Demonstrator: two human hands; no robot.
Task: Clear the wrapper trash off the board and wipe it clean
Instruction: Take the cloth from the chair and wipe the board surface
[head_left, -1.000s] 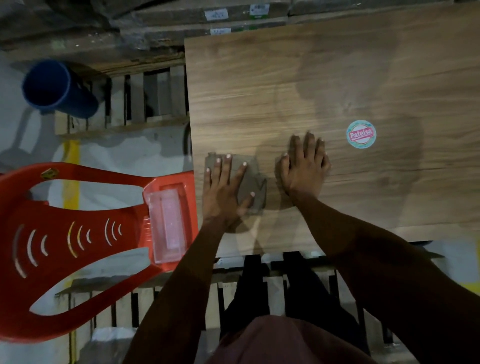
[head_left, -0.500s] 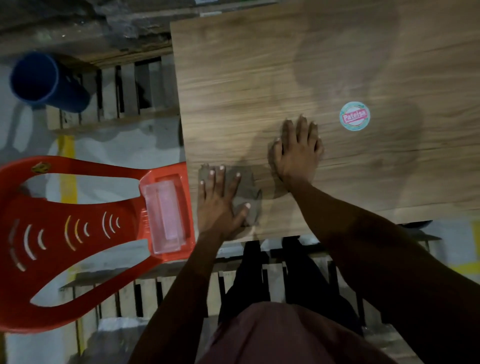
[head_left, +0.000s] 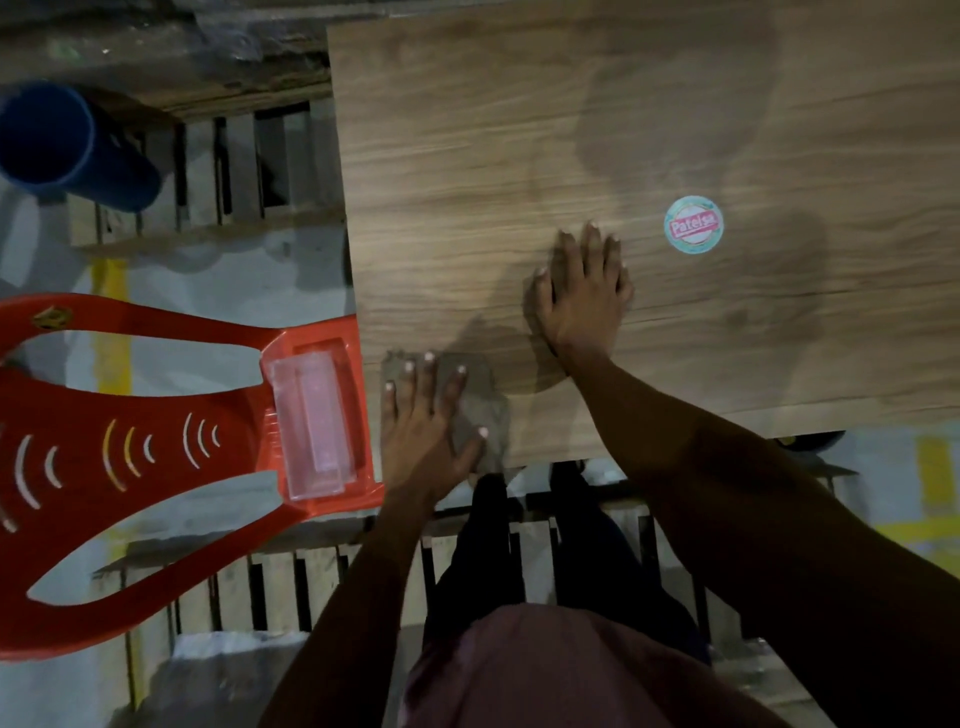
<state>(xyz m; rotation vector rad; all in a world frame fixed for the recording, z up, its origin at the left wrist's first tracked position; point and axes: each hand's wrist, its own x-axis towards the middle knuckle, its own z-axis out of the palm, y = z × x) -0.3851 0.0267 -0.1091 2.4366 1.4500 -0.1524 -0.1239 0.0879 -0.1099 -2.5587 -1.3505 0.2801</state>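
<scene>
Cloth (head_left: 475, 410), grey and crumpled, flat on the wood-grain board (head_left: 519, 130) at its near left corner, one fold reaching the near edge. Left hand (head_left: 423, 415) pressed palm-down on top of it, fingers straight and slightly spread, thumb splayed out to the right across the fabric; nothing pinched or curled round. Right hand (head_left: 584, 291) laid flat on bare board further in and to the right, well apart from the cloth, fingers straight and held close together, thumb just beside the palm on the left. Round teal-and-red sticker (head_left: 693, 224) stuck on the board just beyond and right of the right fingertips, not touched. Faint darker patches over the middle and right of the panel; damp or shadow, cannot tell. No wrapper visible on the surface.

Red plastic chair (head_left: 156, 415) on its side just left of the board, its edge close against the board's left side, with a clear plastic box (head_left: 311, 423) resting on it. Blue cylinder (head_left: 62, 140) lying at far left on slatted wooden pallets (head_left: 234, 171). More pallet slats under the near edge, dark trouser legs (head_left: 488, 545) in front of them.
</scene>
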